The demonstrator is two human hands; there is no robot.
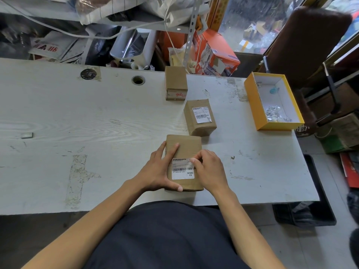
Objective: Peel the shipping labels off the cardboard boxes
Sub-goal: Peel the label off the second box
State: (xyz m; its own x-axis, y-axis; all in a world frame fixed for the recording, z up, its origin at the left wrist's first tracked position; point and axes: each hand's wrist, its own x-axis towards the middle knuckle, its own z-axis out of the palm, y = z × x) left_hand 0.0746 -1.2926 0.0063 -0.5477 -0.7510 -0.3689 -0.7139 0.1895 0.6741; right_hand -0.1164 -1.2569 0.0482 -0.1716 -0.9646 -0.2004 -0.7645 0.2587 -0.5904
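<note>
A brown cardboard box lies near the table's front edge with a white shipping label on its top. My left hand grips the box's left side, fingers on top and thumb at the near edge. My right hand rests on the box's right side, and its fingertips pick at the label's upper right corner. Behind it sits a second box that bears its own white label. A third box stands farther back.
An open yellow box with small bits of crumpled paper inside stands at the table's right. A small metal piece lies at the far left of the white table. Clutter and an orange carton crowd the space behind the table.
</note>
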